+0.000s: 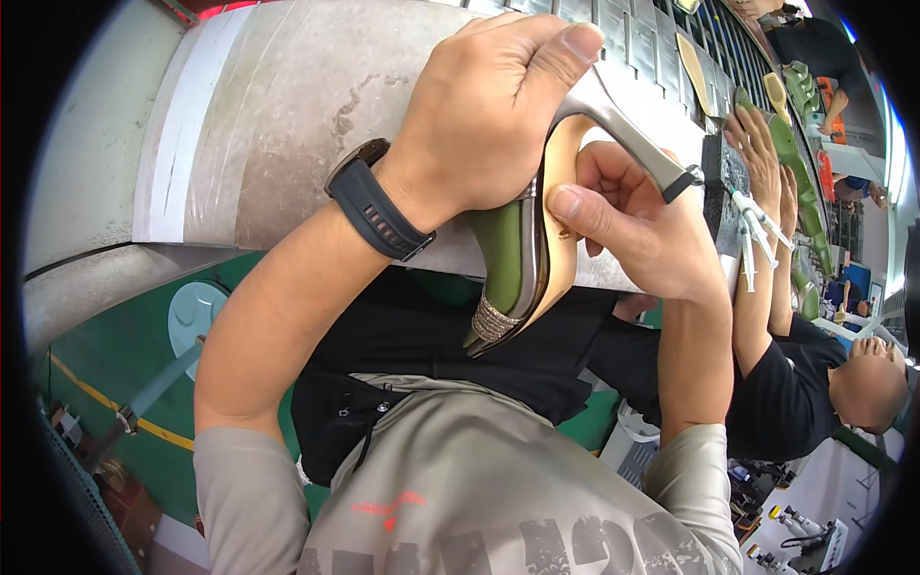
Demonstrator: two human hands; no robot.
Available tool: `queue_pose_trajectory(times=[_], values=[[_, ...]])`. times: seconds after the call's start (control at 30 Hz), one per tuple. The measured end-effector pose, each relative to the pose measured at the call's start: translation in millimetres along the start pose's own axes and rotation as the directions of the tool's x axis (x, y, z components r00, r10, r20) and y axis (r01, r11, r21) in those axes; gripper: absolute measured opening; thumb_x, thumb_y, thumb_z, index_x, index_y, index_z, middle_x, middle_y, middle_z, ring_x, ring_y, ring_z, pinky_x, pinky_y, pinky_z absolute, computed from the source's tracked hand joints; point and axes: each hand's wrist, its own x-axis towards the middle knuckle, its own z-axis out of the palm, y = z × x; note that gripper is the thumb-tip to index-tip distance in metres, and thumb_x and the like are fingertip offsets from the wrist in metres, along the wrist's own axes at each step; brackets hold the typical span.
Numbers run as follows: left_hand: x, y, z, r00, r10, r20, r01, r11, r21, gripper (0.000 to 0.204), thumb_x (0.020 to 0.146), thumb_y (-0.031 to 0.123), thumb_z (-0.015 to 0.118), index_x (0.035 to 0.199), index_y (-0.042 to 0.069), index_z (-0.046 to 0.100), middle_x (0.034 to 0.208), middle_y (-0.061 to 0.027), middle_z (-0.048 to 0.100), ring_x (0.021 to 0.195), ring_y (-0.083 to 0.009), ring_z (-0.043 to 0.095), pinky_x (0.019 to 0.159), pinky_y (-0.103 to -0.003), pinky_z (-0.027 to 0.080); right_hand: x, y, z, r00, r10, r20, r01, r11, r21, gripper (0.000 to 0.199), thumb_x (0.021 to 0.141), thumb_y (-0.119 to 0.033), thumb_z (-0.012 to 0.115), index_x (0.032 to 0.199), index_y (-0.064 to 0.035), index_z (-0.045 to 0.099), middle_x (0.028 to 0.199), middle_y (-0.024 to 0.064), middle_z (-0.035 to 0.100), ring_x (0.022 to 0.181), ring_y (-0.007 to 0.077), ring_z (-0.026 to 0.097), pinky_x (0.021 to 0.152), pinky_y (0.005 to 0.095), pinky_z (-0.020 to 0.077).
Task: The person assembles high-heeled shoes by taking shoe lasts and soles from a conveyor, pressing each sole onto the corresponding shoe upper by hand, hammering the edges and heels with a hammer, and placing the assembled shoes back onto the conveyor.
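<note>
A green high-heeled shoe (500,251) is tilted on its side above the bench, toe towards me. It has a glittering band near the toe, a tan sole (561,251) and a slim silver-grey heel (628,129) with a dark tip. Wrapped over its back part is my left hand (484,110), thumb lying by the base of the heel; its fingers are largely hidden. My right hand (656,225) has its thumb pressed on the sole at the arch, with the other fingers curled beneath the heel. A dark watch (379,201) sits on my left wrist.
A pale worn bench (297,115) lies under my hands. Several syringes (752,230) stand beside a dark block (724,187) at the right. Beyond runs a roller conveyor (656,38) with green shoes (791,144). A co-worker's arms (757,278) reach in close on my right.
</note>
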Motion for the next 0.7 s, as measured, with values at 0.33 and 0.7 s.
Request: queue_pose_trajectory(times=[0.33, 0.7], values=[[0.7, 3.8, -0.8, 0.997, -0.060, 0.050, 0.059, 0.998, 0.010, 0.041, 0.111, 0.033, 0.051, 0.105, -0.002, 0.072, 0.088, -0.0121, 0.067, 0.082, -0.0223, 0.060, 0.075, -0.033, 0.048, -3.2, 6.5, 12.3, 0.989, -0.010, -0.147, 0.003, 0.999, -0.046, 0.037, 0.089, -0.029, 0.086, 0.077, -0.0009, 0.065, 0.062, -0.0047, 0.053, 0.056, 0.0038, 0.042, 0.050, 0.0251, 0.0334], [3.0, 1.6, -7.4, 0.977, -0.156, 0.144, 0.151, 0.988, 0.041, 0.048, 0.112, 0.042, 0.049, 0.111, 0.002, 0.074, 0.081, -0.0016, 0.065, 0.079, -0.0094, 0.059, 0.073, -0.025, 0.047, 19.4, 28.8, 20.0, 0.935, -0.064, -0.349, 0.119, 0.983, 0.139, 0.031, 0.094, -0.026, 0.079, 0.079, -0.0014, 0.067, 0.066, -0.0036, 0.059, 0.059, 0.0038, 0.051, 0.052, 0.0242, 0.0394]])
